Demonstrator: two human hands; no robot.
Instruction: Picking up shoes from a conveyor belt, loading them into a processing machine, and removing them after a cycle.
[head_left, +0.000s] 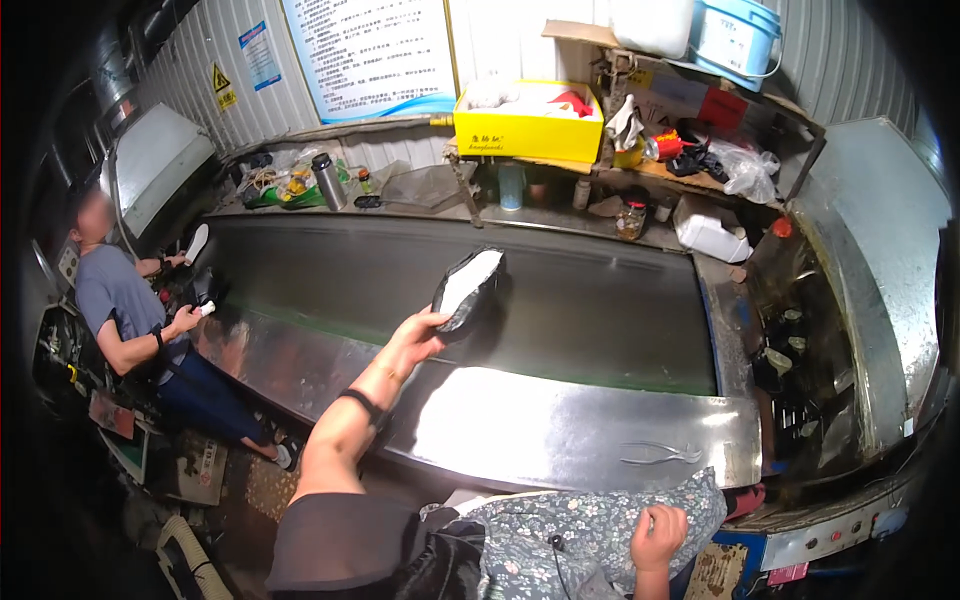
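Observation:
My left hand (418, 338) reaches out over the dark belt (580, 290). Its fingers are closed on the near end of a black shoe upper (470, 287), whose flat white underside faces up. Just above the belt or on it, I cannot tell which, the upper points away and to the right. Close to my body, in front of the flowered apron (600, 530), my right hand (658, 537) is curled in a loose fist, with nothing visible in it. A pair of pliers (660, 453) lies on the shiny metal ledge (520, 415).
At the left, a co-worker (130, 300) holds a white sole (197, 243) and a small white object. Behind the belt, a shelf carries a thermos (328, 182), a yellow box (528, 125), jars and plastic bags. A metal-hooded machine (870, 280) stands at the belt's right end.

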